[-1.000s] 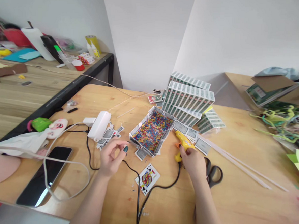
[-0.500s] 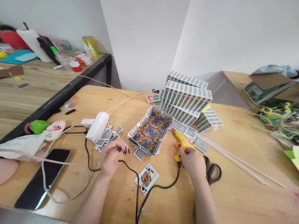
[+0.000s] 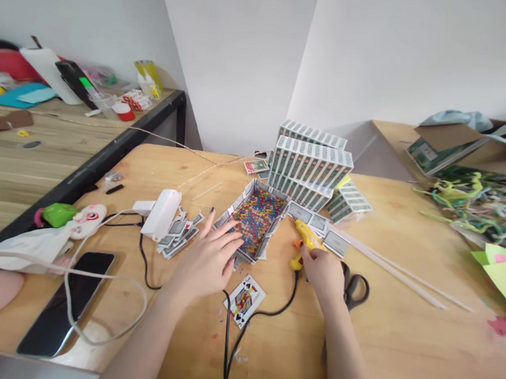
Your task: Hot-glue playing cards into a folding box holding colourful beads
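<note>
My left hand (image 3: 210, 258) is spread, palm down, with its fingers over the near left side of a shallow tray (image 3: 272, 228) walled with playing cards. Whether the fingertips touch it I cannot tell. The tray's floor has a busy multicoloured pattern. In my right hand (image 3: 322, 269) is a yellow glue gun (image 3: 305, 236), its nozzle pointing away and left toward the tray's right wall. From the handle a black cord (image 3: 279, 315) loops over the table. A jack of spades card (image 3: 245, 299) lies face up between my forearms.
Stacked card boxes (image 3: 312, 164) stand behind the tray. Loose cards (image 3: 176, 234) lie beside a white power adapter (image 3: 161, 213). Black scissors (image 3: 356, 290) rest by my right wrist. Glue sticks (image 3: 396, 267) lie to the right, a phone (image 3: 66, 304) at the left.
My left hand has opened from a curled shape and reached right and forward over the tray's near left side. My right hand keeps hold of the glue gun. The view shifts slightly.
</note>
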